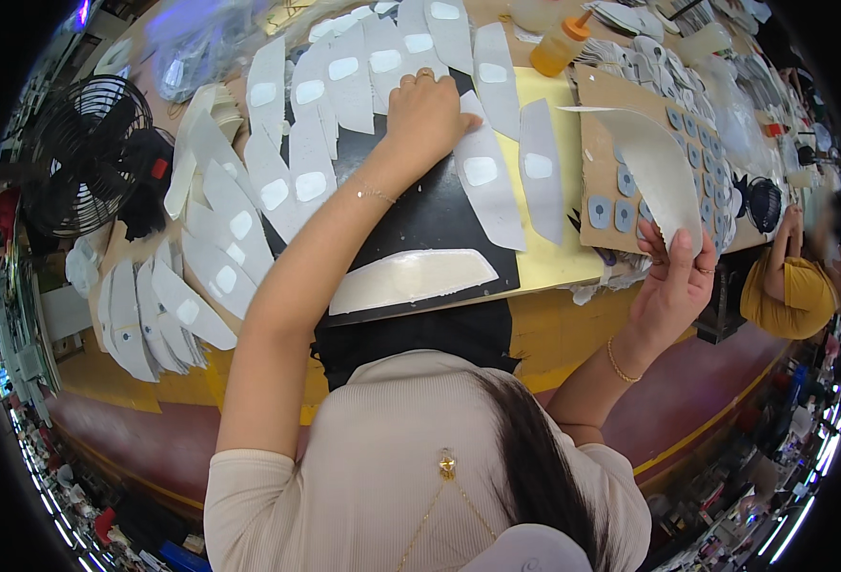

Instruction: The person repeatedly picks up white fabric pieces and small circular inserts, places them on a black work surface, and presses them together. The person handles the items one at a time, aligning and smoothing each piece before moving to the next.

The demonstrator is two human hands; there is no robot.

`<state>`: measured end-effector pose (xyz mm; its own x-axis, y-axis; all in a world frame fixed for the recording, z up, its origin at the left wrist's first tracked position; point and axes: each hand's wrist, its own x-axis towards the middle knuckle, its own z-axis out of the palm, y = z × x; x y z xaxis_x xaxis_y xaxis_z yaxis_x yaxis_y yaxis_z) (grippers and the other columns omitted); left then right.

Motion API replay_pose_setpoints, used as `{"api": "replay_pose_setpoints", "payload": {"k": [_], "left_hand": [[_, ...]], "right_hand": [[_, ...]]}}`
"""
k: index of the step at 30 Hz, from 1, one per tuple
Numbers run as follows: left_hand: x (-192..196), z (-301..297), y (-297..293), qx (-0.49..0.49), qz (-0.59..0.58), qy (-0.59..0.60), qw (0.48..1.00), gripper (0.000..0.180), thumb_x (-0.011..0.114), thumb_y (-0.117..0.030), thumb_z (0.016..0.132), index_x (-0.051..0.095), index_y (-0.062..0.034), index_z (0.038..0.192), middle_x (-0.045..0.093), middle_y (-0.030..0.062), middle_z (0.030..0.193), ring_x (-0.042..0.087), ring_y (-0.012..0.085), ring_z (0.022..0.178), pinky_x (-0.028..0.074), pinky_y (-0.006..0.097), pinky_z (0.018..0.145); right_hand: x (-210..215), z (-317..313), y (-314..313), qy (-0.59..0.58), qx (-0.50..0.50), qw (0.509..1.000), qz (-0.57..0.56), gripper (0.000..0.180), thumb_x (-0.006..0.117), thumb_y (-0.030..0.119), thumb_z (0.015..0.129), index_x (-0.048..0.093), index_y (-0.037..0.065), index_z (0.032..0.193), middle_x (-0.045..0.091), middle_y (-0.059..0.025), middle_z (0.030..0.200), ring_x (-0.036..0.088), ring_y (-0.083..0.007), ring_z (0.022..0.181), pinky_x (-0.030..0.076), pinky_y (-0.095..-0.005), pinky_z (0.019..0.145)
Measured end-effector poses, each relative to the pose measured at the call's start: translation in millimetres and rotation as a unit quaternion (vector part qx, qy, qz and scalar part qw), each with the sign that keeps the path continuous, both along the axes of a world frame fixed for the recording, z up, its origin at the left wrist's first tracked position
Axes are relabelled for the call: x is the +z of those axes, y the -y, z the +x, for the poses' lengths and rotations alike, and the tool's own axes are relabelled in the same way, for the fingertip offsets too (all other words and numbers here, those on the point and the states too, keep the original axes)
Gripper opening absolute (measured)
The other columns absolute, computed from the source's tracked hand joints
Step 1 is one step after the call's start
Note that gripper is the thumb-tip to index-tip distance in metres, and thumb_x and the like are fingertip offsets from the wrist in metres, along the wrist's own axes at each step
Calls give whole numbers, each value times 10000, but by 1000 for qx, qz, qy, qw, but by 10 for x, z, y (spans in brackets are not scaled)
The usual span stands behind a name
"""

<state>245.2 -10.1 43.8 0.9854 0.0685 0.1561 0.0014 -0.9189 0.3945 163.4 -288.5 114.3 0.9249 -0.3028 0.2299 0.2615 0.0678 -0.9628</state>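
Observation:
My left hand [427,116] reaches over the black board [397,224], its thumb apart from the bent fingers. It rests by the top of a grey curved panel [489,186] with a white patch, and its fingertips are hidden. Between the thumb and fingers of my right hand [676,281] is the lower end of a cream curved panel [664,167], which bends up and away to the left. Another cream panel [411,278] lies flat along the board's near edge. More grey panels [344,91] with white patches overlap beyond my left hand.
A black fan [92,153] stands left, beside stacked grey panels [149,319]. To the right, a brown cardboard sheet [600,157] bears rows of blue-grey pieces. An orange bottle [559,46] stands behind it. A person in yellow [790,291] is at far right.

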Motion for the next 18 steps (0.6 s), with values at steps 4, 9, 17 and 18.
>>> {"api": "replay_pose_setpoints", "payload": {"k": [4, 9, 17, 18], "left_hand": [[-75, 27, -7, -13, -16, -37, 999, 346, 776, -240, 785, 677, 15, 997, 645, 194, 1007, 600, 342, 968, 487, 429, 861], [6, -74, 15, -59, -333, -39, 940, 338, 771, -172, 808, 648, -20, 1083, 641, 100, 953, 603, 204, 915, 488, 315, 831], [1194, -724, -413, -188, -656, -61, 728, 531, 712, -3, 878, 499, -43, 1363, 660, 49, 928, 620, 84, 822, 518, 205, 717], [1322, -818, -472, -181, -642, -83, 740, 534, 735, -17, 862, 527, -38, 1353, 675, 50, 911, 589, 58, 743, 447, 167, 602]], "right_hand": [[-12, -23, 69, -5, -7, 1000, -4, 307, 621, 130, 964, 542, -72, 1183, 684, -200, 1015, 723, -278, 798, 577, -293, 683], [-1, -7, 28, 10, -16, 1000, 3, 296, 623, 121, 959, 542, -73, 1168, 683, -196, 1001, 720, -268, 780, 575, -301, 687], [-21, -6, 132, 31, -8, 999, -15, 277, 619, 112, 958, 546, -67, 1155, 684, -195, 996, 721, -276, 758, 577, -307, 682], [-31, -10, 122, 30, -5, 999, -14, 274, 620, 114, 958, 549, -65, 1153, 685, -195, 996, 721, -276, 760, 576, -308, 682]]}}
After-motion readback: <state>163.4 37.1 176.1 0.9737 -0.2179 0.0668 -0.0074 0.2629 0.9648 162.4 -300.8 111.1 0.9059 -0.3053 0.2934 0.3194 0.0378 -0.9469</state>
